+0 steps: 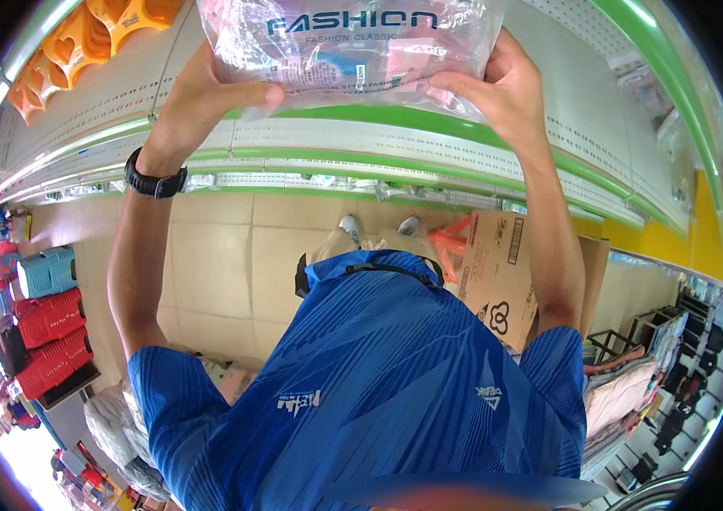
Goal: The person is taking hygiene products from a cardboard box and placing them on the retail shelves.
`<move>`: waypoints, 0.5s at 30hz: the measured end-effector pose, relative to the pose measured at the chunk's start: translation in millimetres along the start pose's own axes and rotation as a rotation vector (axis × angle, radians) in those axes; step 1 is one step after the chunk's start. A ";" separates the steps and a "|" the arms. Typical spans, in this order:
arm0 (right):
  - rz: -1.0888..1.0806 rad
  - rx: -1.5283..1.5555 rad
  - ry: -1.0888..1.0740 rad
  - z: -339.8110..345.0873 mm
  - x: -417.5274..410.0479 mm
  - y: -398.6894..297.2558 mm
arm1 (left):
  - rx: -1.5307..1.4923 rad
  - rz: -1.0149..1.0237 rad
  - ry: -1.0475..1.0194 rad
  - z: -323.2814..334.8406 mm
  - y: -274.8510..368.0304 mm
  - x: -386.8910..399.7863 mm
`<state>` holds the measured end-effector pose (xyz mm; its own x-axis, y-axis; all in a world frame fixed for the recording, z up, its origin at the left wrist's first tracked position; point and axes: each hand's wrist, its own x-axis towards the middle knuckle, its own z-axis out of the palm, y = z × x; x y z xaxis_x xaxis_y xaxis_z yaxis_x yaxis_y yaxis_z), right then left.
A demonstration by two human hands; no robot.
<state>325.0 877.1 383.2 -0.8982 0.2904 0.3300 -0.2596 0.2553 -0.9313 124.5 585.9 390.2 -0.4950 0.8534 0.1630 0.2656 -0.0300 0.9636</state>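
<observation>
A clear plastic packaging bag [348,57] with printed lettering spans the top of the view, stretched between both hands. Pink and blue items show faintly through its film. My left hand [227,96] grips the bag's left side, thumb on the near face, fingers mostly behind. On the right side my right hand [495,89] pinches the bag in the same way, its thumb near the lower corner. A black watch [156,179] is on my left wrist. The bag is held up in front of white shelves with green edges [399,118].
Orange plastic stools or similar items [74,48] stand on the upper left shelf. An open cardboard box [495,274] is beside my body at the right, near an orange-red plastic object [450,241]. Red cases [55,361] stand at the left, folded textiles [623,389] at the right.
</observation>
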 end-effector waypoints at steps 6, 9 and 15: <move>0.045 0.058 0.019 5.2 -1.4 -12.1 | 0.011 -0.031 -0.009 -2.8 1.1 -3.2; 0.064 0.110 0.009 6.0 -2.0 -10.8 | -0.004 -0.009 0.000 -1.8 -1.6 -4.3; 0.046 0.094 -0.009 6.5 -2.5 -10.8 | -0.015 0.009 0.004 -3.0 0.9 -6.6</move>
<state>327.8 867.6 391.5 -0.9129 0.2919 0.2854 -0.2496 0.1541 -0.9560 125.5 578.7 390.6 -0.4958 0.8512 0.1721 0.2575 -0.0452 0.9652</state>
